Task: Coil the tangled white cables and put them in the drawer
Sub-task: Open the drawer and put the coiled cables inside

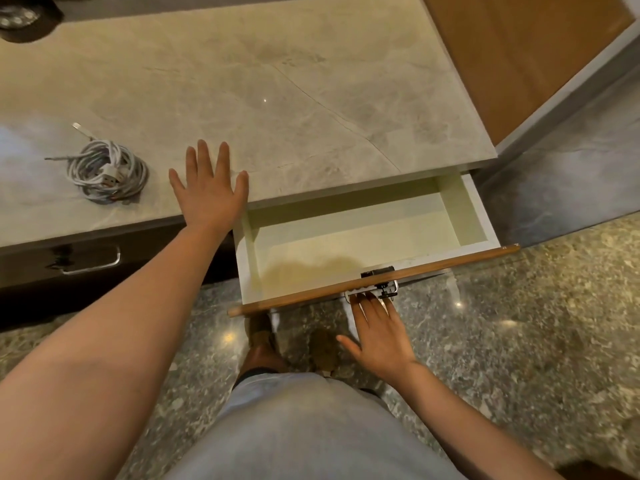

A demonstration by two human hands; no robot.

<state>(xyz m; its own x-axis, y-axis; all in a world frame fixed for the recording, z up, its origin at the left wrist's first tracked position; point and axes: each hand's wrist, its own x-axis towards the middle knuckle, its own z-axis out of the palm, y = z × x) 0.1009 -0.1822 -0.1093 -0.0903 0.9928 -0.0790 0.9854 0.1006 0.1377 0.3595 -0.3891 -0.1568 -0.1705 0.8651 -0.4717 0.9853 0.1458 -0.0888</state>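
Cables [105, 173], white, are wound into a loose round bundle on the marble counter [294, 81], one plug end poking out, well left of the open drawer [360, 237]. Left hand [209, 188] lies flat, fingers spread, holding nothing. Right hand [377, 336] is open too, fingertips touching the drawer handle [372, 289].

Warm, yellowish indoor light, moderately bright. The pale stone table [311, 81] carries a soft sheen, with one small pinpoint glint beyond the left hand's fingers [207, 157]. The polished floor [519, 323] shows several small bright reflections beside the right hand's fingers [367, 303]. The inside of the open drawer [346, 244] is evenly lit, with a soft shadow near its front. Wide-angle distortion bends straight edges. The frame's outer edges and nearest forearms look soft and slightly smeared.
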